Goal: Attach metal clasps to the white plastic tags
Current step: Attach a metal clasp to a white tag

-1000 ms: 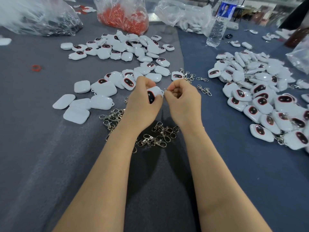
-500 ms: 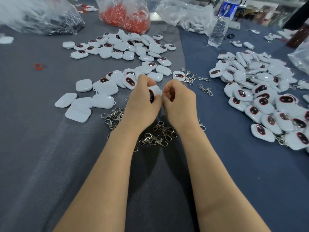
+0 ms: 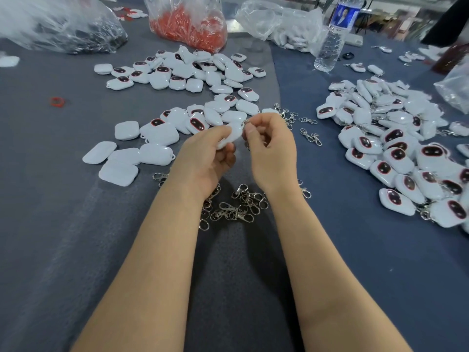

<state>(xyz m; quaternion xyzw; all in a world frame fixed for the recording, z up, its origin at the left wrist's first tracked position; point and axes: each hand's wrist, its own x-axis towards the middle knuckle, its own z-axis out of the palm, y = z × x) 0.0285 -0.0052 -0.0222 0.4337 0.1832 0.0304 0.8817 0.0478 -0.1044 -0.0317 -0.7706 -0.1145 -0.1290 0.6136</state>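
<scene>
Can see only a glint of the metal clasp in the right hand; cannot tell if hooked on. Lose half the white tag under the left hand, the water bottle cap past the top edge

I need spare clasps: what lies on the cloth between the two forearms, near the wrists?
A loose heap of metal clasps on the grey cloth, between the left forearm and right forearm, shown in the head view.
</scene>
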